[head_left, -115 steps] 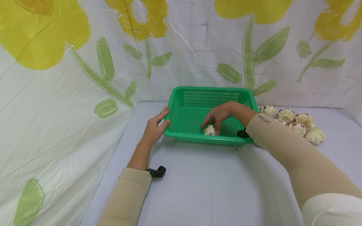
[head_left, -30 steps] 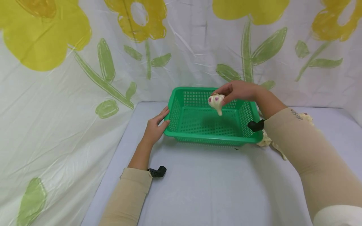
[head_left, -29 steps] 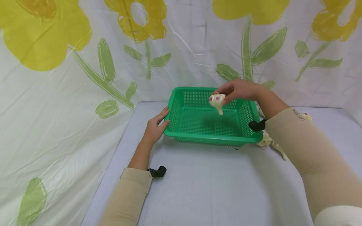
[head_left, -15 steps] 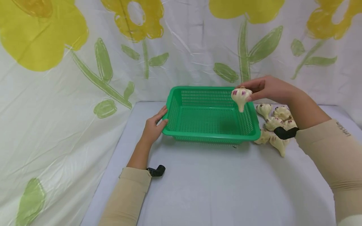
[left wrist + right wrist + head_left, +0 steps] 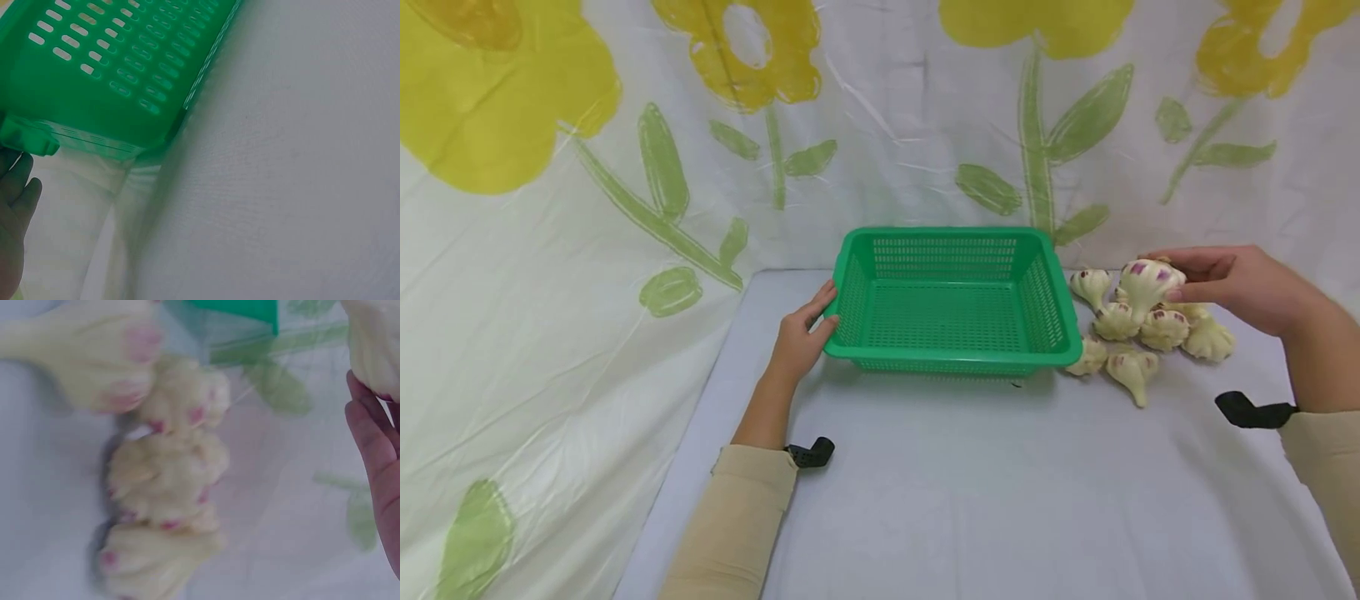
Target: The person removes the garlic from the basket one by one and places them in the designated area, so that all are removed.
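Observation:
My right hand (image 5: 1243,283) pinches a white garlic bulb (image 5: 1145,283) with purple patches, its stem pointing down, over a cluster of garlic on the right. In the right wrist view, the fingers (image 5: 374,437) reach up to the held garlic bulb (image 5: 382,347) at the upper right edge. My left hand (image 5: 797,342) lies against the left end of the green plastic basket (image 5: 953,358), fingers fairly straight at its rim. The left wrist view shows the fingertips just under the basket's rim (image 5: 28,139). Inside, the basket's slotted floor is bare.
Several garlic bulbs lie on the white-covered table (image 5: 955,467) right of the basket, among them a front garlic bulb (image 5: 1132,371) with its stem toward me. A white curtain (image 5: 895,150) painted with yellow flowers hangs close behind the basket.
My right hand earlier reached into the basket by a garlic bulb, then lifted it above. It has since carried the bulb right and over the cluster. My left hand has stayed at the rim.

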The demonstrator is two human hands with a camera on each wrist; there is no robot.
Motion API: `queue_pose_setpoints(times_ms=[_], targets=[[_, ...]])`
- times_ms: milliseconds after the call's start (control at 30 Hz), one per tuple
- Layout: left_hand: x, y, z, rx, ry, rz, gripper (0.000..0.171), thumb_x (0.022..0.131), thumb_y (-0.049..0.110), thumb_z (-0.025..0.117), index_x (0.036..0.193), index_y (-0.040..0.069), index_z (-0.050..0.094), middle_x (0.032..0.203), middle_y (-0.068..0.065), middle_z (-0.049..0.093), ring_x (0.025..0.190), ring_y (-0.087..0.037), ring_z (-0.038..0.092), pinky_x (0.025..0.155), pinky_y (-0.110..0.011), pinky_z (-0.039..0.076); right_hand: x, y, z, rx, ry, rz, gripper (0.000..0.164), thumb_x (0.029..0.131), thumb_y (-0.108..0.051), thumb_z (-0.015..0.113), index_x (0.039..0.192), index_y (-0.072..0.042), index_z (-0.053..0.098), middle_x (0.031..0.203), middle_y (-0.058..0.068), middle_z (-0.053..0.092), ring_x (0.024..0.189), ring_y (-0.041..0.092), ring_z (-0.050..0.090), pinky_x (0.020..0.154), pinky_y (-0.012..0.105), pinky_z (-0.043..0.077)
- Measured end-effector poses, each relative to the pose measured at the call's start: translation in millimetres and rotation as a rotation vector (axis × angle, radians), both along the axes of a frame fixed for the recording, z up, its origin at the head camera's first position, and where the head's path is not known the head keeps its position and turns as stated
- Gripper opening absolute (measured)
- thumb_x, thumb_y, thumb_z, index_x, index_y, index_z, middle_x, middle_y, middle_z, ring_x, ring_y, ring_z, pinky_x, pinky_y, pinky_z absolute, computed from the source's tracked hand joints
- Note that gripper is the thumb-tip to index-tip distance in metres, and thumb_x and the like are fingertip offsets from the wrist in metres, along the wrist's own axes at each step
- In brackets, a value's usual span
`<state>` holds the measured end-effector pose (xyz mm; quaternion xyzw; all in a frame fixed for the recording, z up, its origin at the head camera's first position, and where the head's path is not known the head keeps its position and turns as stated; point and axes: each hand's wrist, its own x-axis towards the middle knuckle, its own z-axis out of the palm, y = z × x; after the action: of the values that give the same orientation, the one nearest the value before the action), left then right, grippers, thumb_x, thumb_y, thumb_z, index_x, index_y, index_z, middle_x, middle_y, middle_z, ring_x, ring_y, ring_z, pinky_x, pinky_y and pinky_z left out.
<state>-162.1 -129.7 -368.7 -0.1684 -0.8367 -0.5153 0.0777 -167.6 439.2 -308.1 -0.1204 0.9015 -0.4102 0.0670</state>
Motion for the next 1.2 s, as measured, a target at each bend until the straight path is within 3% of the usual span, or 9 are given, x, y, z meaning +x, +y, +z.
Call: queue_pose_setpoints(times_ms=[167, 467, 567, 633, 700, 800, 867, 967, 1200], targets=[[2.1, -1.5, -2.1, -0.008, -0.016, 0.013, 0.045, 0.099, 0.009, 0.054, 0.142, -0.003, 0.048, 0.153, -0.012, 0.041, 0.143, -0.024, 0.038, 0.117, -0.039, 0.032, 22.7, 24.9, -31.1, -0.019, -0.043, -0.082, 0.051, 0.093, -0.014, 0.069, 0.141, -0.007, 0.054, 0.111, -0.032, 0.063, 0.097, -0.014, 0.06, 0.075, 0.006, 0.047], [1.9, -1.9, -0.1, -0.012, -0.012, 0.014, 0.046, 0.098, 0.007, 0.055, 0.142, -0.004, 0.047, 0.154, -0.012, 0.041, 0.143, -0.026, 0.037, 0.117, -0.041, 0.032, 49.3, 56.3, -68.5, 0.131, -0.161, -0.152, 0.066, 0.092, -0.034, 0.07, 0.145, -0.003, 0.047, 0.107, -0.04, 0.053, 0.095, -0.023, 0.05, 0.07, 0.006, 0.041], [1.5, -1.8, 1.0, -0.017, 0.002, 0.012, 0.045, 0.098, 0.007, 0.055, 0.141, -0.005, 0.048, 0.153, -0.013, 0.042, 0.143, -0.026, 0.038, 0.117, -0.041, 0.033, 55.5, 58.9, -76.4, 0.195, -0.18, -0.154, 0.07, 0.091, -0.041, 0.07, 0.144, -0.001, 0.047, 0.122, -0.02, 0.061, 0.093, -0.026, 0.043, 0.069, 0.009, 0.044], [1.1, -1.5, 1.5, -0.017, 0.011, 0.011, 0.045, 0.098, 0.007, 0.055, 0.141, -0.005, 0.049, 0.152, -0.013, 0.042, 0.143, -0.026, 0.039, 0.117, -0.042, 0.033, 58.2, 58.3, -80.2, 0.248, -0.19, -0.148, 0.073, 0.091, -0.045, 0.069, 0.144, 0.0, 0.046, 0.134, 0.005, 0.061, 0.102, -0.012, 0.053, 0.069, 0.013, 0.045], [0.9, -0.9, 2.1, -0.019, 0.014, 0.009, 0.045, 0.098, 0.007, 0.055, 0.141, -0.005, 0.049, 0.152, -0.013, 0.043, 0.143, -0.026, 0.039, 0.117, -0.041, 0.033, 60.0, 57.1, -83.2, 0.287, -0.198, -0.144, 0.075, 0.091, -0.048, 0.067, 0.144, 0.001, 0.045, 0.141, 0.029, 0.051, 0.114, 0.013, 0.059, 0.07, 0.016, 0.046], [0.4, -0.4, 2.3, -0.03, 0.017, 0.008, 0.045, 0.098, 0.008, 0.055, 0.141, -0.005, 0.049, 0.152, -0.013, 0.043, 0.143, -0.025, 0.039, 0.116, -0.041, 0.033, 61.2, 54.8, -87.0, 0.307, -0.209, -0.134, 0.077, 0.092, -0.048, 0.066, 0.144, 0.003, 0.044, 0.142, 0.04, 0.041, 0.126, 0.053, 0.042, 0.078, 0.03, 0.053], [0.2, 0.0, 2.5, -0.034, 0.016, 0.008, 0.045, 0.099, 0.009, 0.055, 0.141, -0.005, 0.049, 0.152, -0.013, 0.042, 0.143, -0.026, 0.039, 0.117, -0.041, 0.033, 62.0, 54.4, -88.9, 0.304, -0.213, -0.131, 0.077, 0.092, -0.047, 0.066, 0.144, 0.004, 0.043, 0.142, 0.041, 0.039, 0.128, 0.056, 0.038, 0.087, 0.044, 0.053], [0.0, -0.1, 2.1, -0.041, 0.01, 0.01, 0.045, 0.099, 0.009, 0.055, 0.142, -0.004, 0.048, 0.153, -0.013, 0.042, 0.143, -0.027, 0.038, 0.117, -0.043, 0.033, 62.9, 53.8, -90.5, 0.303, -0.203, -0.128, 0.077, 0.092, -0.046, 0.067, 0.145, 0.005, 0.042, 0.14, 0.042, 0.04, 0.129, 0.057, 0.035, 0.091, 0.064, 0.043], [-2.0, -0.2, 0.9, -0.059, -0.004, 0.01, 0.046, 0.099, 0.009, 0.054, 0.142, -0.004, 0.047, 0.153, -0.012, 0.041, 0.143, -0.027, 0.037, 0.117, -0.043, 0.032, 64.7, 53.5, -93.4, 0.309, -0.208, -0.155, 0.081, 0.089, -0.053, 0.067, 0.146, -0.001, 0.043, 0.138, 0.037, 0.045, 0.125, 0.051, 0.04, 0.09, 0.064, 0.044]])
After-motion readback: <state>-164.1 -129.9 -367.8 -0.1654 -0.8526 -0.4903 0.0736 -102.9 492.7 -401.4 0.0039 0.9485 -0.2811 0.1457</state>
